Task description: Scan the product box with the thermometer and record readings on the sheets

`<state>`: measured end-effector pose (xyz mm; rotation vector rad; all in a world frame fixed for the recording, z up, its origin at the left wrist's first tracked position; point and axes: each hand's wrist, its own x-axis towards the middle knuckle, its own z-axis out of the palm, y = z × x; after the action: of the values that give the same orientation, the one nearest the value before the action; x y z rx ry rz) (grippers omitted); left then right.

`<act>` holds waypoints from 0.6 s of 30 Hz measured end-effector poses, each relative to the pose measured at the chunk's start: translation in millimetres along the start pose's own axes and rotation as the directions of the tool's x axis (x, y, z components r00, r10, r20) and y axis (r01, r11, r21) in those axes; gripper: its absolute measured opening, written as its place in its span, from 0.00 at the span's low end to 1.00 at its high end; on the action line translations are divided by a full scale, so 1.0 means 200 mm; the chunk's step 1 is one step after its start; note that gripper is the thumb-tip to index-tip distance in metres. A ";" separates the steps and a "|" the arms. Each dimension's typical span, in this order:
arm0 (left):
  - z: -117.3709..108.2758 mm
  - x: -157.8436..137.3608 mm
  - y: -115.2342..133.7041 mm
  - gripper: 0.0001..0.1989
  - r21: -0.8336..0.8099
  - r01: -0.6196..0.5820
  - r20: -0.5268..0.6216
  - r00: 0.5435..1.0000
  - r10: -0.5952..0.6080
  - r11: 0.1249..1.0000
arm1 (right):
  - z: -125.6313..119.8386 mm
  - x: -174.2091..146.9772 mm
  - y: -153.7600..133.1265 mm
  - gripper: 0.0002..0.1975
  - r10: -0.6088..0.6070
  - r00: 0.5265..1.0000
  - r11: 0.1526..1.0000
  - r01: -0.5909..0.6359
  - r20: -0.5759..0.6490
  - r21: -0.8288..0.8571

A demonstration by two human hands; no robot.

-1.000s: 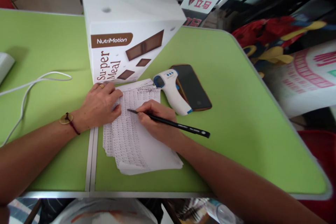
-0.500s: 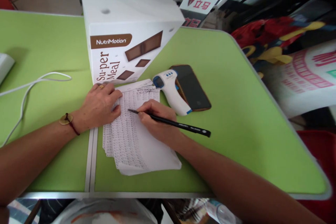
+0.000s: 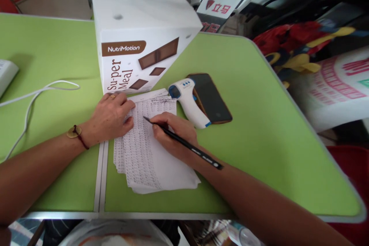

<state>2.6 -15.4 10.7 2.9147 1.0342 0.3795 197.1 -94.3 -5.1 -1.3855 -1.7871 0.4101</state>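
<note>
Right hand [image 3: 182, 128] closed round pen [image 3: 187, 144], tip over written part of papers [image 3: 173, 173] on table [image 3: 268, 153]. Left hand [image 3: 113, 118] unclenched, resting on papers' left edge, just beside box [image 3: 123, 34].

My pen [image 3: 187, 145], mid-frame, is black with pale lettering; my white sheets [image 3: 173, 173] carry dense rows of dark writing. The desk [image 3: 268, 142] is bright green, edged silver. Upper centre, the box [image 3: 144, 34] is white and brown; right of centre, the thermometer [image 3: 191, 107] is white and blue, the phone [image 3: 213, 98] black with an orange-brown rim.
</note>
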 end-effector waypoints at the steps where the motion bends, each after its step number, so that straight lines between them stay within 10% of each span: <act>1: 0.00 0.00 0.00 0.11 -0.001 0.002 0.002 1.000 -0.002 1.000 | -0.01 0.00 0.00 0.07 -0.055 0.998 0.998 0.055 -0.012 -0.007; 8: 0.02 0.00 -0.01 0.10 -0.028 -0.010 -0.026 1.000 0.010 1.000 | -0.01 -0.01 0.03 0.08 -0.144 0.987 0.989 0.142 -0.068 -0.039; 11: 0.00 -0.02 -0.02 0.11 -0.122 -0.075 -0.215 0.975 0.047 0.990 | -0.01 -0.01 0.08 0.12 -0.274 0.960 0.940 0.278 0.049 -0.195; 18: -0.03 -0.03 -0.04 0.29 -0.116 0.162 -0.689 0.698 -0.197 0.980 | -0.09 0.03 0.14 0.18 -0.364 0.860 0.733 0.502 0.358 -0.459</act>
<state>-7.9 -12.3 14.6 2.5928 1.3210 1.5588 228.0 -83.3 -11.6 -1.2345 -2.4923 -0.2180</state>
